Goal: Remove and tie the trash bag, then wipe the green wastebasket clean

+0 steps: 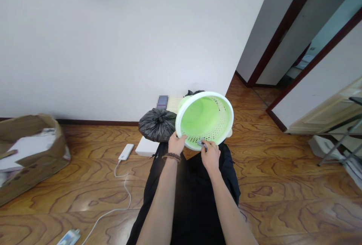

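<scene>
Fingers of left hand (175, 145): folded round the near-left rim of the green basket (230, 118), thumb lapped over to the inside, hardly any gap left.
Fingers of right hand (210, 156): drawn together on a small greyish item (201, 143), too small to identify; just right of the left fingers, at the near edge of the basket.
Green basket: directly ahead of both sets of fingers, round mouth tipped back toward them, depth axis running away from the fingertips; touching the left fingers, with the right ones close against the near perforated wall.
Greyish item: at the right fingertips, clearly nearer to that hand than to the left; seemingly slanted, long axis hard to tell.
Basket interior: bare of loose contents as far as visible, apart from the item at the near wall.
Black bag (157, 124): just beyond and left of the left fingers, gathered at the top; contents hidden.
White box (147, 147): left of the left fingers, partly under the bag; cannot tell what inside.
Cardboard box (53, 162): well left of the left fingers, on the floor (93, 184), topless, holding white papers (34, 148).
</scene>
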{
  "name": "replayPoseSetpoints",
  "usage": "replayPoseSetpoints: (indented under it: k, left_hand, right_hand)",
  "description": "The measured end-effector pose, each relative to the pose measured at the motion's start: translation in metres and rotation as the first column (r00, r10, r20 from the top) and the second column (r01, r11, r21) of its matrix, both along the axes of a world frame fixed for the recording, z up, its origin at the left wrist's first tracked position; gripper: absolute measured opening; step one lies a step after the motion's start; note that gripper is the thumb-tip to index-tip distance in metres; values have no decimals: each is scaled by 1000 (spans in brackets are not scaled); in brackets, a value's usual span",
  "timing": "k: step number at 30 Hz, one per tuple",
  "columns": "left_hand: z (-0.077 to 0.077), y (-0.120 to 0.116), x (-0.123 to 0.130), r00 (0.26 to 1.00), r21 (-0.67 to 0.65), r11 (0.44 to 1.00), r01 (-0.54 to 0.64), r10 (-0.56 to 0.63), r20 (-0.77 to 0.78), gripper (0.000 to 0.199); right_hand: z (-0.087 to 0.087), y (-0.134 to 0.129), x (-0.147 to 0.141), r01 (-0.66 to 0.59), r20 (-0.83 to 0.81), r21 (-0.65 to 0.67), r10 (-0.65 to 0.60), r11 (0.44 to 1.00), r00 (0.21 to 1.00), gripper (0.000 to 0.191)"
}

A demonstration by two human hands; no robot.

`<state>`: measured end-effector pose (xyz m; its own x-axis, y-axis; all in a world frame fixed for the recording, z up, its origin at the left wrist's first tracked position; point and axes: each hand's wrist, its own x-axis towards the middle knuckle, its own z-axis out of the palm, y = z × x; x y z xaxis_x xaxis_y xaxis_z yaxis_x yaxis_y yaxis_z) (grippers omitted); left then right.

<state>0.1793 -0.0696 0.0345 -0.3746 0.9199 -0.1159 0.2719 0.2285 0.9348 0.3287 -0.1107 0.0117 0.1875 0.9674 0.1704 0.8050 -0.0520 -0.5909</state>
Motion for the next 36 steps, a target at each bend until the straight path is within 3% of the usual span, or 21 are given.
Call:
replayPoseSetpoints:
  k: [2,4,11,17,19,27,36]
  left_hand:
    - [1,0,3,1000,2,1000,-1,0,14,26]
    - [2,-1,5,1000,-7,1000,1,-1,9,27]
    - [0,0,2,1000,-17,1000,3,-2,14,27]
    - [-5,1,1,998,17,1000,-5,4,66,25]
    - [-6,2,2,999,12,1000,14,-15,34,27]
    - [-6,1,3,1000,26,999,25,-25,-15,28]
    - [-3,0,4,995,24,999,-26,23,100,24]
  right_hand:
    - [-1,-1,6,89,43,-25,-88,996,995,35]
    - [-2,-4,4,99,44,-18,-98,995,994,35]
    - [-7,-3,-13,-144,-115,89,153,986,981,34]
    - [-15,2,13,60,-58,93,-55,994,997,34]
    - [-17,1,14,75,-71,88,-69,993,995,34]
    - [-5,-3,-13,-196,-274,111,219,974,936,33]
    - [-9,2,9,9,-119,90,2,996,993,33]
